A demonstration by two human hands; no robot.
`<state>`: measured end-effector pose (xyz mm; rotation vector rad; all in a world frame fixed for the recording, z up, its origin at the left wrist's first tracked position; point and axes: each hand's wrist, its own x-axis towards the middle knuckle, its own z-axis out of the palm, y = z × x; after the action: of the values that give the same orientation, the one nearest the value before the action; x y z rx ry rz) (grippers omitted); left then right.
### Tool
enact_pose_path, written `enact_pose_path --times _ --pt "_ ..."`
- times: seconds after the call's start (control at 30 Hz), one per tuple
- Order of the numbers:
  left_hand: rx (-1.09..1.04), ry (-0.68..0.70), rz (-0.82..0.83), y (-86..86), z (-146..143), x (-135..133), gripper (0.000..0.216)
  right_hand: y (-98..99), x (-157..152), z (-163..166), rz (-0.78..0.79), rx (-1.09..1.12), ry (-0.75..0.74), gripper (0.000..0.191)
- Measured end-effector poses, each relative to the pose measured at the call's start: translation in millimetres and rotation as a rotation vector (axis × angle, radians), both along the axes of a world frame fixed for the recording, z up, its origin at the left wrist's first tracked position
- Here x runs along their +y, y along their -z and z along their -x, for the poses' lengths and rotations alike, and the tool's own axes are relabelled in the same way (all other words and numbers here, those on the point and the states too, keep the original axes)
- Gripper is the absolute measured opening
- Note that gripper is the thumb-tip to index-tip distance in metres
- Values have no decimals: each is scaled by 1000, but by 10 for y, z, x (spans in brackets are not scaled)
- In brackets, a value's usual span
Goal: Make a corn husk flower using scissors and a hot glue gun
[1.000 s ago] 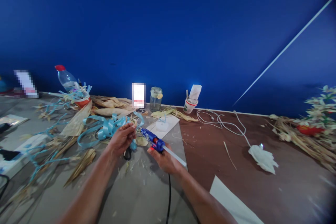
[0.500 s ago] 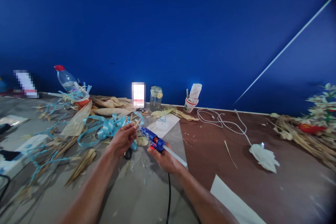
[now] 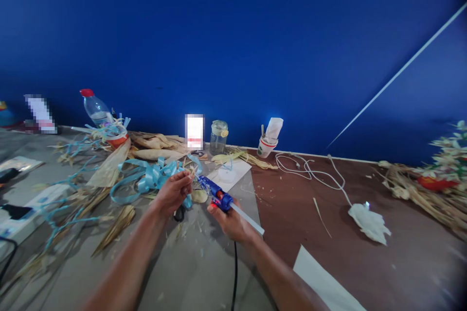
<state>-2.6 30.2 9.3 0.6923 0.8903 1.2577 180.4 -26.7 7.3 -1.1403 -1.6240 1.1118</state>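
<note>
One glue gun (image 3: 209,187): right hand (image 3: 232,219) | beside pale piece (image 3: 191,173): left hand (image 3: 173,191)

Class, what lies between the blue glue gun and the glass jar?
From the glue gun toward the glass jar, the head view shows a white sheet bearing a pale round piece, then pale husk strips.

I could pass low over the bench (image 3: 197,267) between the forearms (image 3: 134,248), dodging the black cord (image 3: 235,272). Glue gun (image 3: 215,194) and blue ribbon (image 3: 153,179) block mid-bench; jar (image 3: 218,142) and cup (image 3: 267,147) line the far edge, white cable (image 3: 309,171) looping just before it.
</note>
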Motion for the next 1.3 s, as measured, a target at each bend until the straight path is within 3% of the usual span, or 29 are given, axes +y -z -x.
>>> enact_pose_path --times 1.3 --pt "-34 -47 -20 -6 5 3 24 30 -13 12 -10 4 -21 27"
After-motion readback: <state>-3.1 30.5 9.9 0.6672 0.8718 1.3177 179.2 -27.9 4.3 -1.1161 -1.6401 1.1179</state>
